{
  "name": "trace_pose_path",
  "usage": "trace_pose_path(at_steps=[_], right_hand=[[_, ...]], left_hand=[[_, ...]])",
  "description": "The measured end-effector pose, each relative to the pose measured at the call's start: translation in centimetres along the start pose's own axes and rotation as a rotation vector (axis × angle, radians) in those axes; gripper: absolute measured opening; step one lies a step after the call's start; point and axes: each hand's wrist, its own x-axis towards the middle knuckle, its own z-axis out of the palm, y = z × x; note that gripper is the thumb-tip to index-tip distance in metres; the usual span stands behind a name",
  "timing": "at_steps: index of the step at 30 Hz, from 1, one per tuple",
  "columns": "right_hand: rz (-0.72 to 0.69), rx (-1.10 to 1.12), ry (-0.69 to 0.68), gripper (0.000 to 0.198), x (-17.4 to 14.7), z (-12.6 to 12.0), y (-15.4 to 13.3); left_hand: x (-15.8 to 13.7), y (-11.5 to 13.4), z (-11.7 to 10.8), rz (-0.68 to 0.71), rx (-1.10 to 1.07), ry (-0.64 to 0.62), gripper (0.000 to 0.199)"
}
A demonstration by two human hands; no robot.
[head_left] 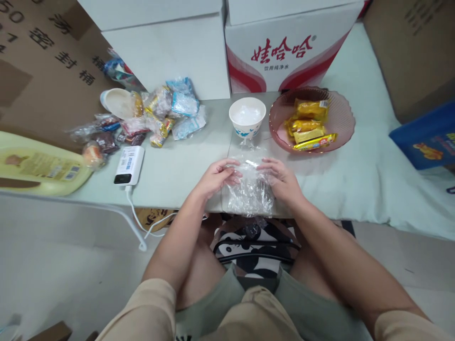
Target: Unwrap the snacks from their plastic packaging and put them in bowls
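Note:
Between my two hands a crinkled clear plastic bag [250, 194] hangs over the table's front edge. My left hand [217, 177] pinches its left side, with the fingers curled inward. On the opposite side my right hand [282, 181] has its fingers bent round the plastic. Just beyond the bag stands a white paper cup [248, 118] with a blue pattern, holding something clear and whitish. To its right, a pink ribbed glass bowl [343, 124] contains several yellow-wrapped snacks [308, 125].
Wrapped snacks [159, 111] and a tipped cup [119, 103] lie at the left. Nearer are a white power bank [131, 163] with a cable and a yellow jug [42, 166]. White cartons [291, 52] line the back; a blue package [426, 137] is at the right.

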Motion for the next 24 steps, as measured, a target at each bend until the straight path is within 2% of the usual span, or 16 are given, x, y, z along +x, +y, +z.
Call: trace_pose_path(at_steps=[3, 6, 10, 12, 14, 16, 19, 21, 24], right_hand=[[-0.113, -0.001, 0.029, 0.032, -0.1, -0.2, -0.3], [-0.201, 0.092, -0.038, 0.049, -1.0, -0.4, -1.1], [-0.130, 0.101, -0.157, 0.094, -1.7, 0.0, -1.2], [-0.094, 0.078, -0.140, 0.100, -1.6, 0.4, -1.0], [-0.092, 0.092, -0.085, 0.088, -1.4, 0.6, -1.0], [-0.134, 0.071, -0.003, 0.071, -1.3, 0.6, -1.3], [-0.275, -0.141, 0.036, 0.047, -1.6, 0.1, -2.1], [-0.397, -0.324, -0.064, 0.031, -2.0, -0.3, -2.4], [-0.527, -0.495, -0.330, 0.031, -2.7, -0.7, -2.3]], left_hand=[[0.5, 0.2, -0.2, 0.028, -0.062, -0.007, 0.024], [0.2, 0.3, -0.3, 0.070, -0.060, -0.019, 0.018], [-0.1, 0.0, -0.4, 0.180, 0.111, -0.034, 0.021], [-0.3, 0.1, -0.5, 0.211, 0.214, -0.073, 0.025], [-0.4, 0.2, -0.6, 0.211, 0.259, -0.117, 0.029], [-0.6, 0.3, -0.6, 0.188, 0.216, -0.155, 0.037], [-0.6, 0.2, -0.4, 0.124, 0.058, -0.173, 0.050], [-0.5, 0.2, -0.2, 0.102, -0.009, -0.106, 0.054], [-0.2, 0.3, -0.2, 0.140, 0.048, 0.072, 0.045]])
